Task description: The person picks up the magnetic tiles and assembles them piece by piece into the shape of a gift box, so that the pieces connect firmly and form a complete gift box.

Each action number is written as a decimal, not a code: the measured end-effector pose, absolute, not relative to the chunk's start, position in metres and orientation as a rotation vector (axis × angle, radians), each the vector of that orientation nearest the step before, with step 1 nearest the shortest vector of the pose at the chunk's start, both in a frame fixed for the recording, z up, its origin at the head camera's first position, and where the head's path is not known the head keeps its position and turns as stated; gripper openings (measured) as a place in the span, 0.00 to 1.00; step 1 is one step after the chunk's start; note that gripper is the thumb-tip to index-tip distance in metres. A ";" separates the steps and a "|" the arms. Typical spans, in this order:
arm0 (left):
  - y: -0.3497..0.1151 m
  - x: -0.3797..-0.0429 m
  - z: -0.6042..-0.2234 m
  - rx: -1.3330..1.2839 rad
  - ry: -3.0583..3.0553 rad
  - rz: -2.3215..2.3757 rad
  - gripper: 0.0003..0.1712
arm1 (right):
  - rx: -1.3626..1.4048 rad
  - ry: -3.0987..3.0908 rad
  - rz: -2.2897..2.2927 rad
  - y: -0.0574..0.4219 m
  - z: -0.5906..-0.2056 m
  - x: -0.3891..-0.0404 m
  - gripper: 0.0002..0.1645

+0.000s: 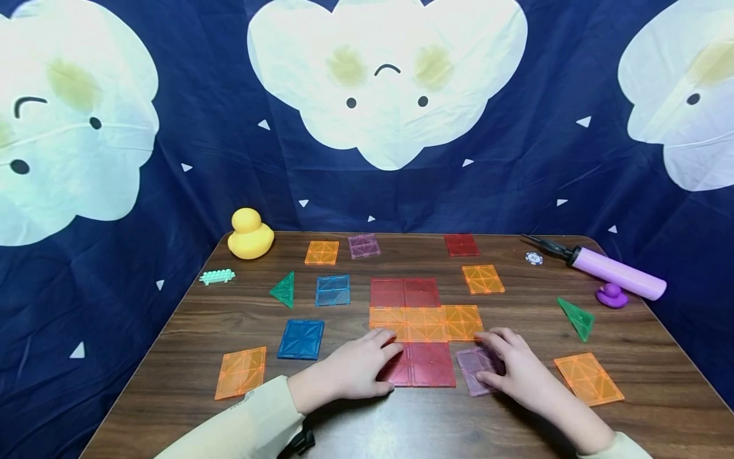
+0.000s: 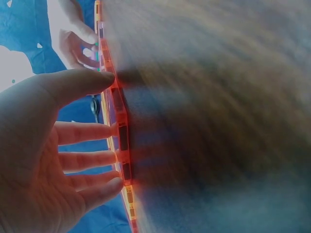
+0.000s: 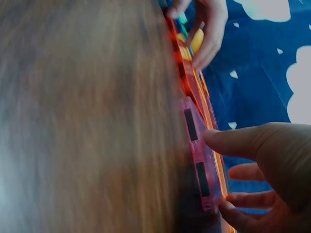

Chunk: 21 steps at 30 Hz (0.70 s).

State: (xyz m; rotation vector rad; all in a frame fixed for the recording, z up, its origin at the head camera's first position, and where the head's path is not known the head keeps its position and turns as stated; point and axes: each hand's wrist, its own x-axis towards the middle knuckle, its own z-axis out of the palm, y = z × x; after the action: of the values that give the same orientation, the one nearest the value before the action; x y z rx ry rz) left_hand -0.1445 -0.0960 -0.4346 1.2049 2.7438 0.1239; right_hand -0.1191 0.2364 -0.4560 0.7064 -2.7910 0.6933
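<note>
Translucent square tiles form a joined pattern mid-table: two red tiles (image 1: 404,293) at the back, a row of three orange tiles (image 1: 426,324), and two red tiles (image 1: 430,366) at the front. My left hand (image 1: 358,363) rests on the pattern's left side, its fairly straight fingers touching the front red and orange tiles. My right hand (image 1: 518,366) holds a purple square tile (image 1: 474,376), thumb on its near side and fingers at its far right corner. That tile lies slightly turned, just right of the front red tiles. Dark magnets line its edge in the right wrist view.
Loose orange tiles (image 1: 241,371), blue tiles (image 1: 301,338) and green triangles (image 1: 576,317) lie around the pattern. A yellow duck (image 1: 250,234) and mint toy (image 1: 217,276) stand back left. At back right are a purple pump (image 1: 616,273), small purple duck (image 1: 611,295) and poker chip (image 1: 534,258).
</note>
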 end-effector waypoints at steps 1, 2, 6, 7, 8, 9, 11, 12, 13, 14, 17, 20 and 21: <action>-0.096 -0.145 -0.435 1.206 2.744 0.123 0.39 | 0.697 -2.795 0.694 0.233 -0.456 -0.119 0.36; -0.096 -0.145 -0.435 1.208 2.744 0.123 0.39 | 0.689 -2.801 0.690 0.230 -0.456 -0.119 0.35; -0.096 -0.145 -0.435 1.215 2.745 0.118 0.38 | 0.681 -2.814 0.662 0.221 -0.457 -0.120 0.32; -0.096 -0.144 -0.435 1.217 2.746 0.120 0.38 | 0.689 -2.818 0.656 0.219 -0.457 -0.121 0.32; -0.096 -0.144 -0.435 1.218 2.747 0.119 0.38 | 0.703 -2.822 0.651 0.218 -0.456 -0.121 0.32; -0.096 -0.144 -0.434 1.218 2.746 0.119 0.38 | 0.720 -2.828 0.645 0.217 -0.456 -0.122 0.31; -0.096 -0.144 -0.434 1.217 2.746 0.125 0.38 | 0.755 -2.844 0.633 0.215 -0.456 -0.123 0.31; -0.096 -0.144 -0.433 1.216 2.746 0.130 0.38 | 0.771 -2.855 0.634 0.215 -0.456 -0.124 0.30; -0.096 -0.144 -0.433 1.213 2.746 0.133 0.38 | 0.789 -2.867 0.636 0.215 -0.455 -0.125 0.30; -0.096 -0.144 -0.433 1.211 2.745 0.140 0.38 | 0.802 -2.877 0.635 0.215 -0.455 -0.125 0.29; -0.097 -0.144 -0.433 1.202 2.738 0.177 0.38 | 0.815 -2.900 0.634 0.216 -0.455 -0.127 0.29; -0.101 -0.145 -0.432 1.189 2.750 0.220 0.36 | 0.821 -2.908 0.640 0.217 -0.455 -0.128 0.29; -0.103 -0.146 -0.431 1.182 2.760 0.238 0.36 | 0.822 -2.910 0.642 0.217 -0.455 -0.128 0.29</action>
State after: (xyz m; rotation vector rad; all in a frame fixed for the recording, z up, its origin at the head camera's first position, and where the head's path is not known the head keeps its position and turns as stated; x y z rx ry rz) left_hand -0.1456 -0.1035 -0.4313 1.1823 2.7597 0.2383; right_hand -0.1284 0.2168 -0.4555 0.8222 -2.9096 0.6417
